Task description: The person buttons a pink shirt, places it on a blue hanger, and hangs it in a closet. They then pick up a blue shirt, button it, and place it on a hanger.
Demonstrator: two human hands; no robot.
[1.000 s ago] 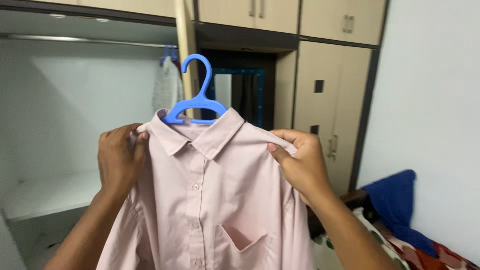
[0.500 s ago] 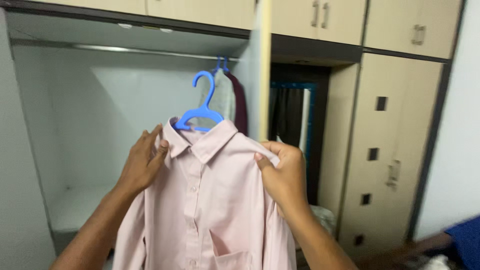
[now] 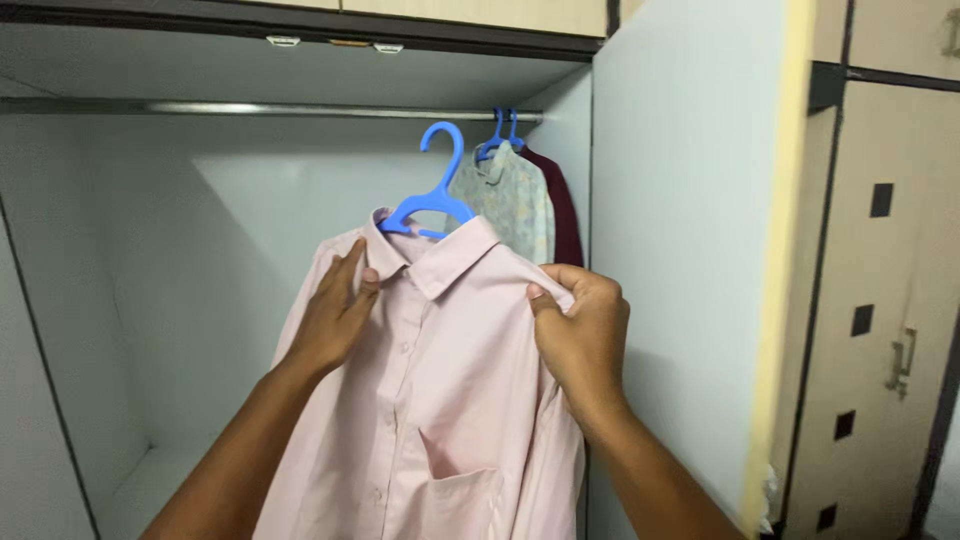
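The pink shirt (image 3: 440, 400) already sits on its blue hanger (image 3: 432, 190), just below the closet rail (image 3: 250, 108) and not yet hooked. Left hand (image 3: 335, 320) lies flat against its shoulder; right hand (image 3: 580, 335) pinches the other shoulder.

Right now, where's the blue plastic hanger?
In the head view, the blue plastic hanger sits upper centre inside the pale pink button-up shirt collar, its hook just below the metal wardrobe rail, left of the hung floral garment.

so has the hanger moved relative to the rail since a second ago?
Yes. The hanger is now up close under the rail, near the hung clothes.
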